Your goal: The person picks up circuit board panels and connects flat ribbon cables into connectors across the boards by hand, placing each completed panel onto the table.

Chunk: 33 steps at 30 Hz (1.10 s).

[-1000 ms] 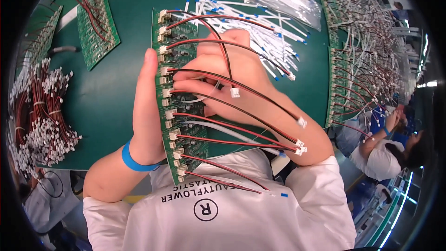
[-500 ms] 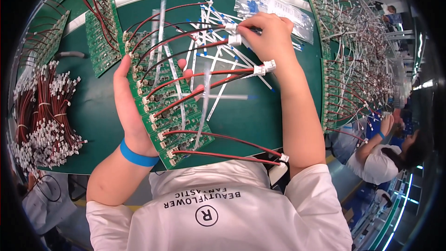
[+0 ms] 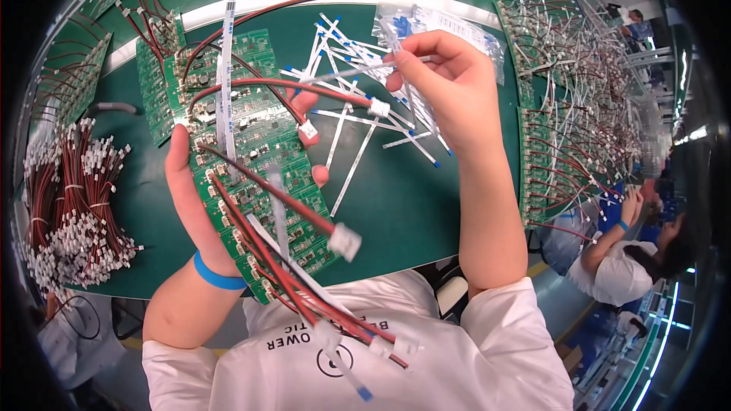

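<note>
My left hand (image 3: 199, 198) grips a green circuit board panel (image 3: 263, 154) by its left edge, with fingertips showing at the far side. Several red and black wire leads with white plugs (image 3: 378, 107) stick out from sockets along the panel's left side. A few lower leads hang over my shirt, blurred. White flat ribbon cables (image 3: 227, 68) lie across the panel. To the right, my right hand (image 3: 453, 87) is raised with thumb and fingers pinched on a thin flat ribbon cable (image 3: 354, 73). Below it spreads a pile of white ribbon cables with blue ends (image 3: 346, 118).
At left lie bundled red and black wire leads (image 3: 76, 198). More wired boards stand at the back left (image 3: 156, 76) and along the right side (image 3: 533, 137). A clear plastic bag (image 3: 464, 30) lies behind my right hand. A co-worker (image 3: 620, 259) sits at far right.
My right hand has let go of the wire plugs and now pinches a ribbon cable. The panel has shifted left and slightly down; its lower leads have swung down over my shirt.
</note>
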Each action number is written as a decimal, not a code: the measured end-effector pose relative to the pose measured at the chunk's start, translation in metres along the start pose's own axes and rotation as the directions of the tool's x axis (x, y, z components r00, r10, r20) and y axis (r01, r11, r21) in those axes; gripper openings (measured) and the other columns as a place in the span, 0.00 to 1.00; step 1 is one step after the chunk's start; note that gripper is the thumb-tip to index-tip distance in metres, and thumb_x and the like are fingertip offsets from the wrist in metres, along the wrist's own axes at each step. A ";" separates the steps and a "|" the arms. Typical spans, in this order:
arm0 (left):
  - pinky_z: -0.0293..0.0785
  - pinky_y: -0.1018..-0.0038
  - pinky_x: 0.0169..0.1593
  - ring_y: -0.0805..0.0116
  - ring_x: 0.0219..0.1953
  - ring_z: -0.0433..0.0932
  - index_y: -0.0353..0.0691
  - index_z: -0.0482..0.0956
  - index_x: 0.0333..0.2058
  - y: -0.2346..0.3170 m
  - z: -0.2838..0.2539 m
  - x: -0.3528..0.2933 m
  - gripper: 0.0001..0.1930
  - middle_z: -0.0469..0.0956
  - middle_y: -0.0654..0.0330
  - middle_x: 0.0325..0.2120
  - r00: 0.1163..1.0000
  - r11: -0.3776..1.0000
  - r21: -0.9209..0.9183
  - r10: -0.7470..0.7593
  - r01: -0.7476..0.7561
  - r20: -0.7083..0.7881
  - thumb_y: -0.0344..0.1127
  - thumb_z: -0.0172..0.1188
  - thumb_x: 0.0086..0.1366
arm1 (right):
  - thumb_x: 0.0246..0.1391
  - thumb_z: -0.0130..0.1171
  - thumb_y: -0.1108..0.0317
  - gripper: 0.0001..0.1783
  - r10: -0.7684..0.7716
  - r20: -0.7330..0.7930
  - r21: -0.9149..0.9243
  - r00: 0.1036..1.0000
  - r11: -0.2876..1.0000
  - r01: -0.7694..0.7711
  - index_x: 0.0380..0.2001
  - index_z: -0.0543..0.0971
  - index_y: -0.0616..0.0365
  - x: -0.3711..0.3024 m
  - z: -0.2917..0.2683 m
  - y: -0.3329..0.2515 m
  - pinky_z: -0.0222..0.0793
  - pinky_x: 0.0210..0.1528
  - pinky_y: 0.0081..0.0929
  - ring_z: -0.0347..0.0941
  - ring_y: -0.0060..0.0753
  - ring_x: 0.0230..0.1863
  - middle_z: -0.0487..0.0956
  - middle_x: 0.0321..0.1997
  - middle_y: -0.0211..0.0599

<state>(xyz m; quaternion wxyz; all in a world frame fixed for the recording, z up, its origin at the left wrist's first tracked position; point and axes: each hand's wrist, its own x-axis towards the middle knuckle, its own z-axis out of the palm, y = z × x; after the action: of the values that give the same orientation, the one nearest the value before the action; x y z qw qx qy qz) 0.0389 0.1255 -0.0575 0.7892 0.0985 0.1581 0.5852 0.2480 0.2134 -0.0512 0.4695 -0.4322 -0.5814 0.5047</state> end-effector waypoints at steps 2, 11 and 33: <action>0.75 0.54 0.45 0.54 0.48 0.72 0.36 0.52 0.62 0.000 -0.001 -0.001 0.42 0.59 0.42 0.59 0.999 0.997 -0.070 -0.037 0.037 0.005 0.66 0.36 0.61 | 0.51 0.58 0.76 0.07 0.044 0.038 0.081 0.998 0.996 -0.047 0.34 0.75 0.67 0.002 -0.002 0.005 0.70 0.33 0.18 0.74 0.22 0.29 0.79 0.31 0.38; 0.76 0.53 0.43 0.51 0.49 0.72 0.37 0.51 0.63 -0.001 0.000 0.004 0.42 0.54 0.42 0.61 0.996 0.991 -0.109 -0.071 0.077 0.057 0.66 0.36 0.61 | 0.49 0.62 0.73 0.06 0.024 0.033 -0.114 0.999 0.993 -0.020 0.30 0.80 0.65 0.000 0.012 0.017 0.68 0.36 0.15 0.74 0.18 0.30 0.80 0.31 0.35; 0.76 0.59 0.42 0.56 0.44 0.75 0.34 0.59 0.59 -0.003 -0.009 0.006 0.37 0.66 0.44 0.55 0.990 0.989 -0.048 -0.139 0.138 -0.005 0.61 0.32 0.64 | 0.53 0.58 0.72 0.07 0.209 0.228 0.043 0.951 0.974 -0.224 0.27 0.72 0.64 -0.010 0.003 -0.011 0.62 0.23 0.14 0.66 0.12 0.21 0.73 0.23 0.27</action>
<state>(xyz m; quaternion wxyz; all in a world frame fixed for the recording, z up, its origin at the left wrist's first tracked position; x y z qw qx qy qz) 0.0396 0.1300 -0.0672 0.8295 0.0662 0.1537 0.5329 0.2465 0.2021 -0.0414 0.3580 -0.4180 -0.5616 0.6179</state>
